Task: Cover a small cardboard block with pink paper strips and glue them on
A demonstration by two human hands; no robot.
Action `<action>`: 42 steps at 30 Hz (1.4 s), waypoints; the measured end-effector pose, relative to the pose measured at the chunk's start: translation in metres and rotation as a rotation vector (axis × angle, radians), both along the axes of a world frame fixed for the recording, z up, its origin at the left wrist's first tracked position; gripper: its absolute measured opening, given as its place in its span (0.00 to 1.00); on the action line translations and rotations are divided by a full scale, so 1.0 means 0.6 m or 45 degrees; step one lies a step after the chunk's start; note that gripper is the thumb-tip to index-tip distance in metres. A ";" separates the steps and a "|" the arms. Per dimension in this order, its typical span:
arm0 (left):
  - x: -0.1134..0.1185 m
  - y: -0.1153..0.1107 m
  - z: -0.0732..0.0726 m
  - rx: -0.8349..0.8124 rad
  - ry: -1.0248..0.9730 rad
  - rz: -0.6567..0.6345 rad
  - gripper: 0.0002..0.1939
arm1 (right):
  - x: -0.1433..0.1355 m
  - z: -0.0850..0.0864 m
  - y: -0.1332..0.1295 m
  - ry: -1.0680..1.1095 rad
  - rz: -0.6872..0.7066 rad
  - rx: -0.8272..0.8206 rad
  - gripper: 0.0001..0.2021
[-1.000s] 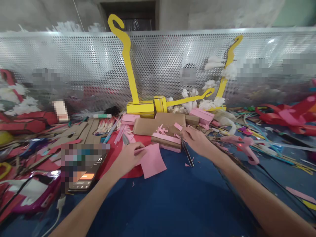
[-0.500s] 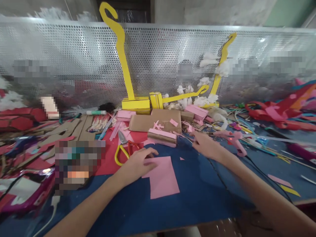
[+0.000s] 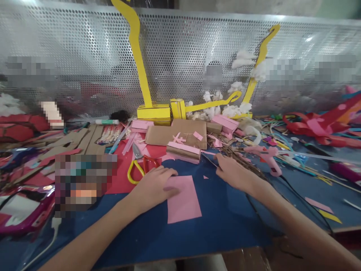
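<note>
Open left hand (image 3: 154, 187) hides the far-left corner of a pink paper rectangle (image 3: 184, 206); right hand (image 3: 231, 171) grips a slim grey tool (image 3: 210, 161), half-hidden.

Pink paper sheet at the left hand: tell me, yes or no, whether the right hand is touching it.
No, blue tabletop shows between the pink paper sheet and the right hand.
</note>
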State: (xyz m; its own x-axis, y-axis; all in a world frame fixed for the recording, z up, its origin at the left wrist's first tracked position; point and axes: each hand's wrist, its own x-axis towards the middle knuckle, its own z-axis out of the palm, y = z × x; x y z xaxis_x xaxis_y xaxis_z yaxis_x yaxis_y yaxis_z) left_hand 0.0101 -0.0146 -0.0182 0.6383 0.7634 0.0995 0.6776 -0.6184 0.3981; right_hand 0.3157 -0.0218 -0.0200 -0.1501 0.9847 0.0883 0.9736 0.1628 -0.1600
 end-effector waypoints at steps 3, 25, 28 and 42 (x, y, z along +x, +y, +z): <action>-0.001 -0.003 0.002 0.028 0.049 -0.027 0.20 | 0.012 0.010 -0.007 0.016 -0.009 0.022 0.13; 0.003 -0.016 -0.010 -0.093 -0.114 0.009 0.23 | -0.028 0.020 -0.104 1.144 0.121 -0.108 0.11; 0.001 -0.012 -0.009 -0.244 -0.347 0.101 0.28 | -0.034 0.026 -0.088 1.138 0.199 -0.083 0.14; 0.013 0.009 -0.011 -0.833 -0.784 0.069 0.38 | -0.063 0.019 0.006 1.583 0.319 -0.115 0.09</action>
State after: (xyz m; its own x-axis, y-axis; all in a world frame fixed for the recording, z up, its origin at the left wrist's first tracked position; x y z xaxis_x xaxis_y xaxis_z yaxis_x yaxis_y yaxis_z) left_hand 0.0181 -0.0090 -0.0248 0.5768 0.8151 -0.0533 0.2498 -0.1139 0.9616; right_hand 0.2780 -0.0185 -0.0087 -0.1967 0.9514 0.2370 0.1037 0.2606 -0.9599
